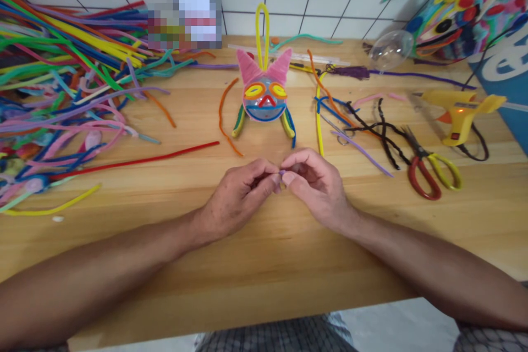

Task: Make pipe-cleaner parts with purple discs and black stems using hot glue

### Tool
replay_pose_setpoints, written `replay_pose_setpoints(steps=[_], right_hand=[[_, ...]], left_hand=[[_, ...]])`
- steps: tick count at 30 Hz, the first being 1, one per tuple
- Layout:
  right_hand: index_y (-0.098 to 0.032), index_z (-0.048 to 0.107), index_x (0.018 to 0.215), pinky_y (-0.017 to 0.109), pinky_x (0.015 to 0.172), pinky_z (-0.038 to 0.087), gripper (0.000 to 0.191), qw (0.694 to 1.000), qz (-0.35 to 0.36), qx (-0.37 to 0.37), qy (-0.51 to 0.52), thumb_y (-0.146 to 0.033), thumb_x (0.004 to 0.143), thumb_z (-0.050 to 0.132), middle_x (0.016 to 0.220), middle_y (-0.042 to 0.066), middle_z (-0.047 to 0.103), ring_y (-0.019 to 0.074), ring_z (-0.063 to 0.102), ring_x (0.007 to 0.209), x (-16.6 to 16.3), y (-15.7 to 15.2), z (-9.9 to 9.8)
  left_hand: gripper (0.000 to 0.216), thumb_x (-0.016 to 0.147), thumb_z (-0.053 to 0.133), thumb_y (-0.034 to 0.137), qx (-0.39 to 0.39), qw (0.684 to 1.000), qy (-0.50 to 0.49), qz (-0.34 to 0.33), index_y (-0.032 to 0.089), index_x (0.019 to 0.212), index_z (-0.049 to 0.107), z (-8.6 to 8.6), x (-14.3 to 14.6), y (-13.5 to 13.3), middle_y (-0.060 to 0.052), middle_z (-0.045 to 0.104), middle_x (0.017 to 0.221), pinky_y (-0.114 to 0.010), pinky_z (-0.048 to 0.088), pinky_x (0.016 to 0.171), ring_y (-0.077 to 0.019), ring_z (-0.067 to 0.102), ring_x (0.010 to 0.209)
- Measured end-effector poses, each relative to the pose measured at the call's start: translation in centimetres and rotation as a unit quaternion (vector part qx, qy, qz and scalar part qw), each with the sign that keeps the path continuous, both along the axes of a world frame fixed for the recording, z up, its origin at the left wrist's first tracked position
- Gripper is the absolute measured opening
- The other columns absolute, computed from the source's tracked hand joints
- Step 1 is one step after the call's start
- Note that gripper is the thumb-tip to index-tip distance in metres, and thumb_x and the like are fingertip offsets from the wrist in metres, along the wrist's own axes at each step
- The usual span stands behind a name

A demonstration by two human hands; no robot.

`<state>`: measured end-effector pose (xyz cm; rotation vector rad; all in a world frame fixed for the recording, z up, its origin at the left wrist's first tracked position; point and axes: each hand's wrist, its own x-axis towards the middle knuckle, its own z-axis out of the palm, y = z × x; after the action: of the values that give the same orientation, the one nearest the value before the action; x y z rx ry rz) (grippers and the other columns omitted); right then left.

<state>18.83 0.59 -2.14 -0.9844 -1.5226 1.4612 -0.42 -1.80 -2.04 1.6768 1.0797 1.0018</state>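
Observation:
Over the middle of the table, my left hand [246,192] and my right hand [317,186] meet fingertip to fingertip. Both pinch a small purple piece of pipe cleaner [282,174], mostly hidden by the fingers; a speck of yellow shows just below it. Behind my hands stands a cat-like figure [265,100] with a clear round body, pink ears, yellow and orange eyes, a blue mouth and a yellow loop on top. An orange pipe cleaner [221,113] lies left of the figure, and a yellow one [319,121] lies to its right.
Scissors [421,162] with red and yellow handles lie at right, near a yellow glue gun [460,115]. Black pipe cleaners [381,127] cross beside them. A large heap of coloured pipe cleaners [74,82] covers the left side. A clear plastic dome [391,49] sits at back right.

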Motion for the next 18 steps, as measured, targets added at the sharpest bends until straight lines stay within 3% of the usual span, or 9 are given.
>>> replay_pose_setpoints(steps=[18], right_hand=[[-0.023,0.062,0.088,0.027,0.059,0.045,0.012,1.000,-0.004,0.020,-0.022,-0.031,0.096,0.067,0.073,-0.002,0.065,0.0126,0.057,0.064,0.06,0.13,-0.10]], left_hand=[[0.015,0.103,0.062,0.022,0.017,1.000,0.011,0.001,0.019,0.090,0.068,-0.02,0.05,-0.04,0.003,0.070,0.075,-0.021,0.046,0.063,-0.0094,0.059,0.063]])
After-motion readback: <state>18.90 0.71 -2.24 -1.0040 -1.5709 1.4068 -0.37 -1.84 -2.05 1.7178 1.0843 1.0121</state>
